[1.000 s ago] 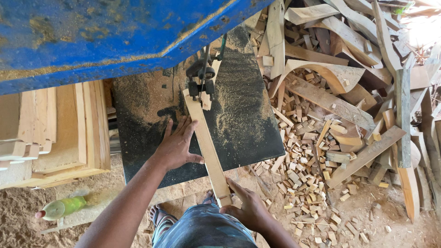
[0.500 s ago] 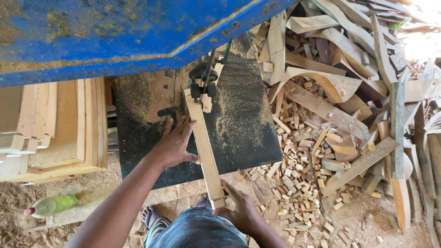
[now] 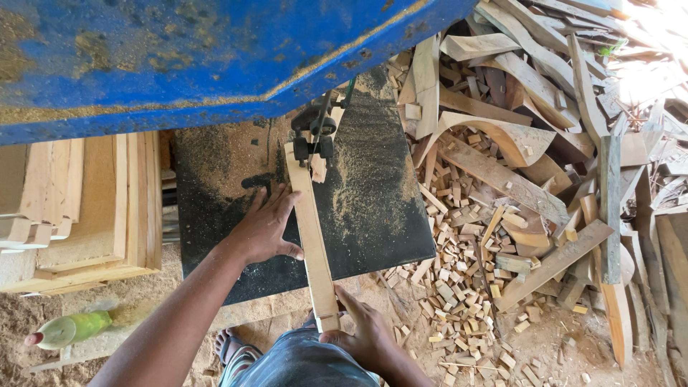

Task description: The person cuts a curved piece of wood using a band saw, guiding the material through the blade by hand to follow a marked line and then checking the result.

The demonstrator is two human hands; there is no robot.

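A long wooden strip (image 3: 313, 247) lies lengthwise on the dark, sawdust-covered bench (image 3: 380, 215), its far end under the black blade guide (image 3: 314, 132) of the saw and its near end sticking out past the bench's front edge. The left hand (image 3: 264, 228) lies flat and open on the bench, fingers spread, its thumb and palm edge pressed against the strip's left side. The right hand (image 3: 367, 333) is closed around the near end of the strip, just off the bench.

The big blue saw housing (image 3: 179, 57) fills the top of the view and hides the back of the bench and whatever stands behind it. A small offcut (image 3: 318, 168) sits just right of the strip at the blade guide.

To the left, one stack of flat pale boards (image 3: 79, 208) stands beside the bench. Below it, one green bottle (image 3: 68, 330) with a red cap lies on the sandy floor (image 3: 573, 344). To the right, a heap of scrap wood (image 3: 516, 136) covers the floor: many long and curved pieces at the back, and too many little blocks (image 3: 466, 272) to count spilling toward the bench's corner.

One sandalled foot (image 3: 233, 347) shows near the bottom, beside the person's patterned clothing (image 3: 301, 362).
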